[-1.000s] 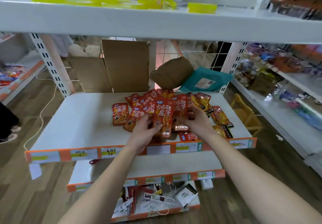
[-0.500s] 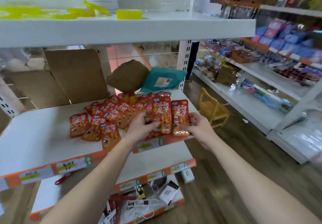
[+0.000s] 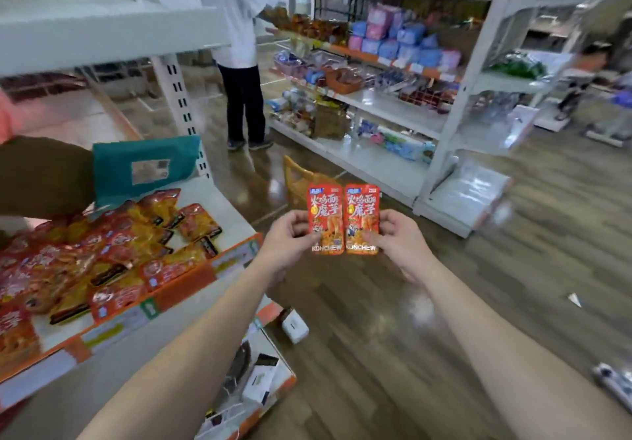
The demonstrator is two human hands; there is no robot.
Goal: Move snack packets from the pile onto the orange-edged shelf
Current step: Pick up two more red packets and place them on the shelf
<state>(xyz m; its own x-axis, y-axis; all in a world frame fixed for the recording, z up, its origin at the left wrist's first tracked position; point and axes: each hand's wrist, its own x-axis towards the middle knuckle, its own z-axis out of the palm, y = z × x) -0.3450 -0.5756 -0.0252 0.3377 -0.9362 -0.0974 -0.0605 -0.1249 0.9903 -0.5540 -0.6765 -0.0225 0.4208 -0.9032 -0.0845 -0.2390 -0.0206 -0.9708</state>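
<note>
Teal parcel beside brown parcel, person in white top, yellow chair, white box on floor

Packet pile blurred, cut off at left edge (brown parcel too).

A: how many red foil snack packets held up?
B: two. The heap of red and orange packets is too blurry to count. Plus one teal plastic mailer bag, one small white box, one little yellow chair, one brown bag, one person in a white top.
</note>
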